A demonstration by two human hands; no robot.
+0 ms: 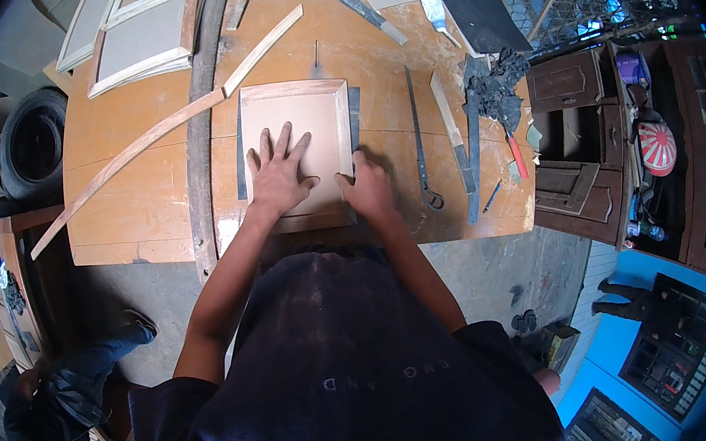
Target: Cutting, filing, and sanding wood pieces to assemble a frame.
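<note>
A shallow rectangular wooden frame with a flat light panel (306, 117) lies on the workbench in front of me. My left hand (280, 176) rests flat on the panel with its fingers spread. At the frame's right side, near the lower corner, my right hand (369, 188) grips the edge. Its thumb lies on the wooden rim and its fingers curl over the outer side, where their tips are partly hidden. Dark flat material (354, 109) shows from beneath the frame on both sides.
A long bar (203, 142) crosses the orange-brown workbench (131, 185) left of the frame, with a thin wooden strip (136, 149) across it. A handsaw (417, 135) and a red-handled tool (516, 154) lie right. Stacked framed panels (143, 40) sit far left. Another person (67, 384) is lower left.
</note>
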